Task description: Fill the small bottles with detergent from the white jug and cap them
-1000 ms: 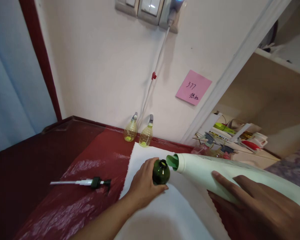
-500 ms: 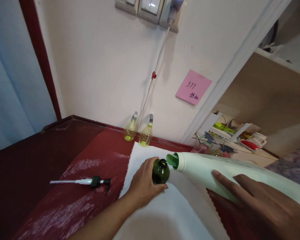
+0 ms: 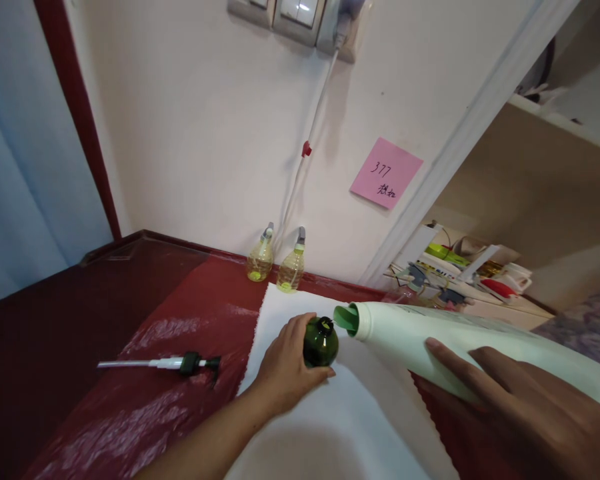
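My left hand (image 3: 290, 360) is wrapped round a dark green bottle (image 3: 322, 348), which stands upright over a white cloth (image 3: 325, 427) with its mouth uncovered. On the right, my right hand (image 3: 520, 400) grips a large pale green jug-like bottle (image 3: 410, 333), tipped nearly level. Its green spout lies just beside the small bottle's mouth; whether liquid is flowing I cannot tell for sure. A pump head (image 3: 190, 363) with a long clear tube lies on the red plastic sheet (image 3: 150, 413) left of the cloth.
Two yellowish spray bottles (image 3: 260, 259) stand against the wall at the back. More spray bottles (image 3: 415, 280) are partly hidden behind the large bottle. A white cord (image 3: 295, 190) hangs from the wall socket. Shelves with assorted goods (image 3: 480, 267) are at the right.
Almost nothing differs. The view has shifted very slightly, while both hands keep their grip and the large bottle stays tipped beside the green bottle's mouth.
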Motion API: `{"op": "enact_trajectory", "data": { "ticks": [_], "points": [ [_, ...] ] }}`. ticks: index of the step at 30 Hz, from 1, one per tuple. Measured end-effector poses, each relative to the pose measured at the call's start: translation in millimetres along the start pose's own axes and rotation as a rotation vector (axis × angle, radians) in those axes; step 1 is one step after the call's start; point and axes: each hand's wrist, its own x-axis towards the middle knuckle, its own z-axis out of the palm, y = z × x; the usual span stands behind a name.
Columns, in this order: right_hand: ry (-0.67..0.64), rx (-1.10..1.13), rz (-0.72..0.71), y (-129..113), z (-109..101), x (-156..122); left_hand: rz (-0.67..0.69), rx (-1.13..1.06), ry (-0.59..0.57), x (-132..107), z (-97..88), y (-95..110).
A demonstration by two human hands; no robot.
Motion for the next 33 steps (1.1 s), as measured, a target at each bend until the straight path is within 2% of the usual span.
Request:
{"op": "enact_trajectory", "data": {
  "ticks": [33],
  "points": [
    [-0.017,-0.017,0.006,0.4,-5.0,-0.1,0.022,0.002,0.008,0.9,0.5,-4.0]
  ]
}}
